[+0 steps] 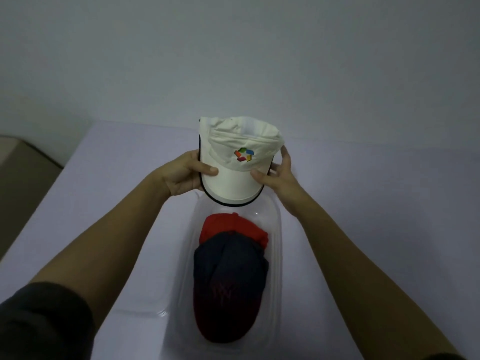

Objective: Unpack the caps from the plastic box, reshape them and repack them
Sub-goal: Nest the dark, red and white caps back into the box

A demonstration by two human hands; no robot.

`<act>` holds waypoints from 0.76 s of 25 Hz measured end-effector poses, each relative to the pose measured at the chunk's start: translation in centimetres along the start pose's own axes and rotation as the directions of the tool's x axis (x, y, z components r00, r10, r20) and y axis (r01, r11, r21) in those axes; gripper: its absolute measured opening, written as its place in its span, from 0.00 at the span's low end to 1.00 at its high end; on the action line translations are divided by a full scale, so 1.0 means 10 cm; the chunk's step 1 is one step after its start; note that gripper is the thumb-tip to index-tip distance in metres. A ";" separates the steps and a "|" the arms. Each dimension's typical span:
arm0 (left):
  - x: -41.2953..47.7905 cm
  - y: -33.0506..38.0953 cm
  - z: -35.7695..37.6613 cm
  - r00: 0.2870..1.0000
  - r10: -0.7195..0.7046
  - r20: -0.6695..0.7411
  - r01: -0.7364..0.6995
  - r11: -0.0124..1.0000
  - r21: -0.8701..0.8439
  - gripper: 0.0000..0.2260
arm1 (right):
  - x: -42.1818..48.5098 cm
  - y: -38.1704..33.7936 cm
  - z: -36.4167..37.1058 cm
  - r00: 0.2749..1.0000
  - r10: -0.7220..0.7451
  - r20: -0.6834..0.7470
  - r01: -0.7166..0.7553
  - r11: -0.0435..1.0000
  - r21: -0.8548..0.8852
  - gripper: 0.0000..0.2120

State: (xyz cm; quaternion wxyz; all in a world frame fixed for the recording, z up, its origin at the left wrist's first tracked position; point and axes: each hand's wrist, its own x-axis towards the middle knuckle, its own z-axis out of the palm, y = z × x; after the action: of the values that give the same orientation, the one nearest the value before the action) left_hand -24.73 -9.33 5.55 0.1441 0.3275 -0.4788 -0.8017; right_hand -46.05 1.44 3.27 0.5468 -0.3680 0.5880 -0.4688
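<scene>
Unpacking looks to be the step in hand, just at the point where it turns into reshaping. Both hands grasp the white cap (239,154) by its brim: the left hand (185,175) pinches the left edge with the thumb on top, and the right hand (276,175) does the same on the right edge. The cap is held in the air above the far end of the plastic box (276,255), with its crown crumpled and folded in. Inside the box lie a dark blue cap (231,276) and, partly under it, a red cap (231,226). The box stands on the pale tabletop (104,203). In my judgement the next move needs one hand to leave the brim and push the crown out from inside, while the other keeps the brim steady. After that the cap must be put down beside the box.
</scene>
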 end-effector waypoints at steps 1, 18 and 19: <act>-0.02 -0.05 -0.03 1.000 0.017 -0.018 -0.018 0.999 -0.033 0.33 | -0.06 0.06 0.05 0.998 0.056 0.014 -0.054 0.995 -0.079 0.54; 0.15 -0.65 -0.05 0.980 0.003 -0.201 -0.021 0.996 -0.086 0.25 | -0.87 0.57 0.28 0.966 0.203 0.160 0.016 0.571 -0.821 0.48; 0.14 -0.68 -0.02 0.985 -0.036 -0.171 0.023 0.997 -0.078 0.25 | -0.89 0.57 0.27 0.970 0.193 0.151 0.015 0.566 -0.824 0.47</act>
State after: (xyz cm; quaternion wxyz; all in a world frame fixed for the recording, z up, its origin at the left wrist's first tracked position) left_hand -25.12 -6.85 -0.89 0.1852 0.3969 -0.4290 -0.7901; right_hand -41.73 11.09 0.56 0.3996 -0.5992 0.6902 -0.0703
